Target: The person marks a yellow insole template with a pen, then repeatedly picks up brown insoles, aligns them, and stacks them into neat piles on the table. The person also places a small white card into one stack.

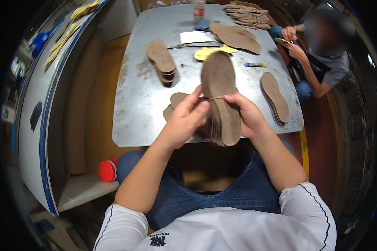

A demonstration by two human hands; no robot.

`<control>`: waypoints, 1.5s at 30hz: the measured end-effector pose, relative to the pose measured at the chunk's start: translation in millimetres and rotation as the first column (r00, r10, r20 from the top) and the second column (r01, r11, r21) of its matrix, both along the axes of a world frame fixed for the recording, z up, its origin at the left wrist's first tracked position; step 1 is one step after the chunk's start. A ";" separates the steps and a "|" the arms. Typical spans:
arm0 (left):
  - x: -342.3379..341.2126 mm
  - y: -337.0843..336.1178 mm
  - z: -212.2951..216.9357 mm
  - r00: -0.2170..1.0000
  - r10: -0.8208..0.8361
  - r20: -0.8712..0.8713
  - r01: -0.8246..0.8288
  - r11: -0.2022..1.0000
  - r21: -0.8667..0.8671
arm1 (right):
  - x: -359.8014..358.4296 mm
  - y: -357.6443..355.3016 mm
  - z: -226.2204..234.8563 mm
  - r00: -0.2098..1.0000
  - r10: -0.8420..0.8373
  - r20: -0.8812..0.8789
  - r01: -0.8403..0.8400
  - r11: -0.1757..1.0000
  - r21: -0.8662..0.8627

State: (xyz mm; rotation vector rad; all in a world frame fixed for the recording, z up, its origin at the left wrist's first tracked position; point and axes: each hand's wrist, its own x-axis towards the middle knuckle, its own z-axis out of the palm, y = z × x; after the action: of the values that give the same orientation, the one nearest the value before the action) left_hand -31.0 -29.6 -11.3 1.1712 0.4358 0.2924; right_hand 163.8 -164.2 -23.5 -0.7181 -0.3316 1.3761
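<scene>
Between my two hands, above the near edge of the metal table, is a thick stack of brown insoles. A thin band runs across the middle of the stack. My left hand grips its left side, thumb and fingers at the band. On the right side, my right hand is closed round the stack with the thumb by the band. Partly hidden behind my left hand, more insoles lie on the table. A banded bundle of insoles stands further left, and another small pile lies to the right.
Toward the back are a yellow cut piece, white paper, a glue tube, a bottle and larger insole piles. A co-worker sits at the right. A red container rests on a low shelf at left.
</scene>
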 end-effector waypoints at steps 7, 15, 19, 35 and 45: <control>-8.2 8.4 2.0 0.981 0.194 0.012 -0.139 0.658 0.740 | 15.4 -2.7 -10.1 0.963 0.242 -0.117 -0.243 0.970 0.004; -35.2 78.8 19.7 0.827 0.533 -0.179 -0.156 0.523 0.838 | -9.8 14.5 37.3 0.912 0.098 0.399 -0.037 0.987 -0.159; -54.9 119.1 15.9 0.672 0.641 -0.371 -0.109 0.582 0.806 | -42.1 49.0 54.3 0.898 0.122 0.423 -0.047 0.982 -0.183; -99.4 162.1 8.3 0.355 0.935 -0.005 -0.406 0.159 0.900 | -203.8 185.1 -7.3 -0.748 0.230 0.622 0.222 0.971 -0.092; -100.4 162.4 7.2 0.391 0.920 -0.040 -0.350 0.188 0.918 | -200.2 142.5 -3.2 -0.513 -0.020 0.858 -0.028 1.000 0.007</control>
State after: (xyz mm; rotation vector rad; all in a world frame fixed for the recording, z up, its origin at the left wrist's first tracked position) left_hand -131.4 132.8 -4.1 1.9515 1.6355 1.0555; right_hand -36.5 -21.7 -26.6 -1.9000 -1.9192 0.0697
